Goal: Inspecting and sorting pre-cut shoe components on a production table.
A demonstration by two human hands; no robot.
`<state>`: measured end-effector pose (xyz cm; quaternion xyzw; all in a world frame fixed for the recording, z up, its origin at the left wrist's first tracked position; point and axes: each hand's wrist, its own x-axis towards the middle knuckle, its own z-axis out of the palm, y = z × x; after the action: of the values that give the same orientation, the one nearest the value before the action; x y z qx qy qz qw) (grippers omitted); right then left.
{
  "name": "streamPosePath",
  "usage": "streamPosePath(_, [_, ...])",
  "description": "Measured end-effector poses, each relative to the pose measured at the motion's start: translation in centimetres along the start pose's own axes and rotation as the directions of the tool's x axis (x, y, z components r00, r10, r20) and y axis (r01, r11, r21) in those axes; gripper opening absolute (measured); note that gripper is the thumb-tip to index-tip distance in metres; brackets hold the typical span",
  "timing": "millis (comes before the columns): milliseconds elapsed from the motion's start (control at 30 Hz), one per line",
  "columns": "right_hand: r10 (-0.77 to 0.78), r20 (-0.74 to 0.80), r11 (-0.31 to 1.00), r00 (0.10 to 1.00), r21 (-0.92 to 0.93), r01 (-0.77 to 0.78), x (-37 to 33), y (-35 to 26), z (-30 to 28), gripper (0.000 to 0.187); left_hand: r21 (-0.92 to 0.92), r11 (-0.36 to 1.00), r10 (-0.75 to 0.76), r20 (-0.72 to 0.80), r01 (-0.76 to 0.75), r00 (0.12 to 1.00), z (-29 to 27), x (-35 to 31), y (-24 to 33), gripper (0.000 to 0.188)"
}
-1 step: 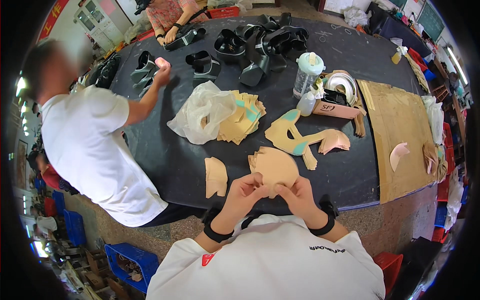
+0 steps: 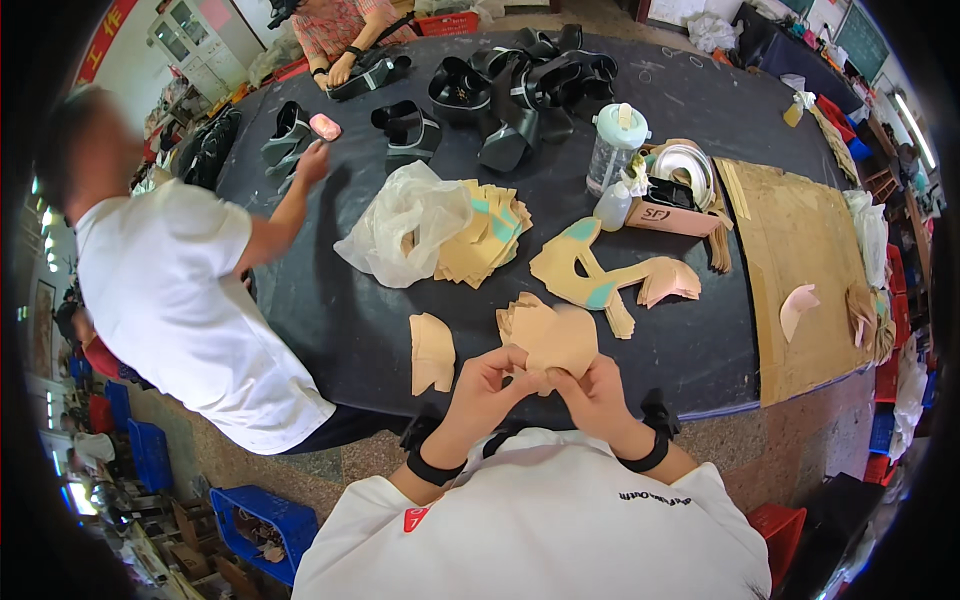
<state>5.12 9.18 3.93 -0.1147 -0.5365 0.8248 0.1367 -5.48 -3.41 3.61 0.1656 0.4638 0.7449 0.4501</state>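
Observation:
Both my hands hold a tan leather-like cut piece above the near table edge. My left hand pinches its lower left edge between thumb and fingers. On the lower right edge, my right hand pinches the same piece. Its top edge dips in the middle. Just behind it lies a stack of similar tan pieces, partly covered by it. Left of my hands rests a separate small stack of tan pieces. Larger tan cutouts with green patches lie beyond on the right.
The dark table holds a plastic bag, piled yellowish pieces, a clear jug, a box and black shoe parts. Cardboard covers its right side. A co-worker in white stands left; another person works opposite.
The piece in my hands showed a rounded top; now that edge dips. The co-worker on the left has let go of the pink object, which lies on the table, and drawn the hand back.

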Motion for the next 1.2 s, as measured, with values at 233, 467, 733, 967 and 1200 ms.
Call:
streamPosePath(233, [0.167, 0.084, 0.948, 0.982, 0.260, -0.183, -0.9, 0.0, 0.0, 0.020, 0.123, 0.984, 0.111, 0.142, -0.129, 0.984, -0.7, -1.7, -0.6, 0.009])
streamPosePath(467, [0.258, 0.041, 0.953, 0.965, 0.153, -0.262, -0.8, 1.5, -0.9, 0.023, -0.175, 0.982, -0.036, 0.162, 0.064, 0.986, -1.2, -1.2, -0.8, 0.017])
streamPosePath(733, [0.343, 0.289, 0.825, 0.894, 0.362, -0.434, -2.5, 2.8, -1.6, 0.035, 0.051, 0.998, -0.047, 0.279, 0.034, 0.959, -3.2, -3.0, -2.7, 0.018])
streamPosePath(967, [0.391, 0.348, 0.748, 0.852, 0.419, -0.515, -3.0, 4.7, -3.4, 0.041, 0.060, 0.986, -0.168, 0.336, 0.157, 0.927, -3.9, -3.2, -4.2, 0.013])
streamPosePath(1200, [0.383, 0.072, 0.879, 0.921, 0.278, -0.387, -0.7, 2.6, -3.9, 0.025, 0.705, 0.647, -0.096, 0.453, -0.290, 0.887, -3.5, -0.6, -4.4, 0.014])
